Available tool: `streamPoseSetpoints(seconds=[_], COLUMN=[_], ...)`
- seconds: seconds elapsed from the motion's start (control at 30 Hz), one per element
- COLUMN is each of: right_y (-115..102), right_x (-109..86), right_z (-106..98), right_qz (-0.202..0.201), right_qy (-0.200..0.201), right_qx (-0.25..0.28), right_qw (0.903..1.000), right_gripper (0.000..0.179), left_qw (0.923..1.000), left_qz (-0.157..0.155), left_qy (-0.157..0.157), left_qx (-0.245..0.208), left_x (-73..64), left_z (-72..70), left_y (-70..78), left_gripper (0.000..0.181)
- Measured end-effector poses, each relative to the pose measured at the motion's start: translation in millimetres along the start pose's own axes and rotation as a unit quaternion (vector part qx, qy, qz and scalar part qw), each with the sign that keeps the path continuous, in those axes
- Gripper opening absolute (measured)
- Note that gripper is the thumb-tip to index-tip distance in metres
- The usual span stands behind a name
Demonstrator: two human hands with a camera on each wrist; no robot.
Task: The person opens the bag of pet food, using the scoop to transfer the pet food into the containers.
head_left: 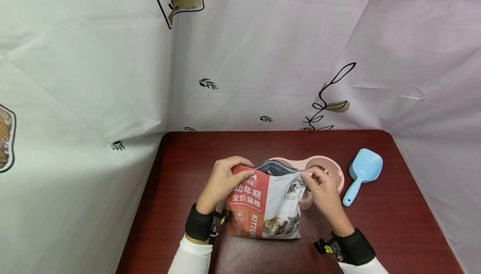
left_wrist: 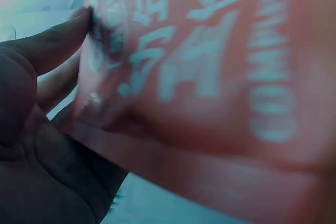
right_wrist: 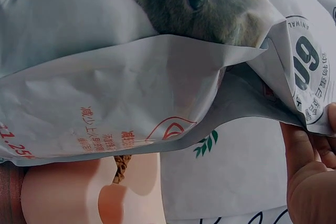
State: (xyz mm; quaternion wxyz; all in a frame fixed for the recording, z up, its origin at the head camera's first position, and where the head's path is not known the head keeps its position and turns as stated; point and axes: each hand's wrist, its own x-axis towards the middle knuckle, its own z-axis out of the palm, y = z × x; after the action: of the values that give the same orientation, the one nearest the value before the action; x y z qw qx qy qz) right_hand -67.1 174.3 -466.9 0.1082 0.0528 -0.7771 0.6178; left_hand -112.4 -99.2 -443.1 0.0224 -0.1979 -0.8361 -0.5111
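Note:
A red and white bag of kitten food (head_left: 278, 201) stands upright at the middle of the table, its printed front facing me. Its top edge gapes a little, showing a dark inside. My left hand (head_left: 221, 182) pinches the upper left corner; in the left wrist view its thumb and fingers (left_wrist: 65, 38) lie on either side of the red edge. The upper right corner is pinched by my right hand (head_left: 324, 190), also seen at the white edge in the right wrist view. Behind the bag, partly hidden, sits a pink double bowl (head_left: 299, 164) with brown kibble (head_left: 319, 168) in its right side.
A light blue scoop (head_left: 364, 166) lies on the right of the dark red table (head_left: 188, 148), handle toward me. White cloth (head_left: 255, 48) with leaf prints hangs behind the table and along its sides.

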Motion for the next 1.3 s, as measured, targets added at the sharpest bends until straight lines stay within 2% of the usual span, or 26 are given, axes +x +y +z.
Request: streamPoseSetpoints(seconds=[0.1,0.17,0.43,0.6,0.77,0.9,1.0,1.1,1.3], right_y=[12.1,18.6,26.3,24.0,16.4,9.1,6.3,4.7,3.7], right_x=[0.0,-0.2,-1.2,-0.9,3.8,12.5,18.4,21.3,22.2], right_z=[-0.7,-1.4,-5.8,-9.2,-13.7,-15.8,-16.6,-18.2,-20.4], right_qz=[0.001,0.003,-0.002,-0.011,-0.054,-0.085,-0.109,-0.129,-0.147], right_qy=[0.002,0.002,-0.006,-0.028,-0.078,-0.108,-0.11,-0.104,-0.094], right_qx=[0.007,0.012,0.016,0.018,-0.025,-0.104,-0.171,-0.205,-0.218], right_qw=[1.0,0.9999,0.9998,0.9994,0.9952,0.9851,0.9729,0.9646,0.9601], right_gripper=[0.015,0.015,0.017,0.014,0.024,0.032,0.029,0.025,0.018], left_qw=[0.9968,0.994,0.9892,0.9862,0.9846,0.9846,0.9855,0.9872,0.9896], left_qz=[0.04,0.05,0.043,0.052,0.067,0.073,0.074,0.072,0.07], left_qy=[-0.014,-0.017,-0.011,-0.013,-0.019,-0.022,-0.021,-0.019,-0.009], left_qx=[0.068,0.096,0.14,0.157,0.161,0.158,0.151,0.141,0.126], left_x=[4.6,6.3,6.4,5.9,6.2,6.2,5.8,5.1,4.6], left_z=[-0.5,-0.4,0.8,0.7,1.4,2.3,2.1,1.6,0.3], left_y=[9.4,14.3,16.7,14.8,13.4,12.6,12.6,11.9,9.1], left_gripper=[0.011,0.007,0.007,0.008,0.008,0.007,0.007,0.008,0.007])
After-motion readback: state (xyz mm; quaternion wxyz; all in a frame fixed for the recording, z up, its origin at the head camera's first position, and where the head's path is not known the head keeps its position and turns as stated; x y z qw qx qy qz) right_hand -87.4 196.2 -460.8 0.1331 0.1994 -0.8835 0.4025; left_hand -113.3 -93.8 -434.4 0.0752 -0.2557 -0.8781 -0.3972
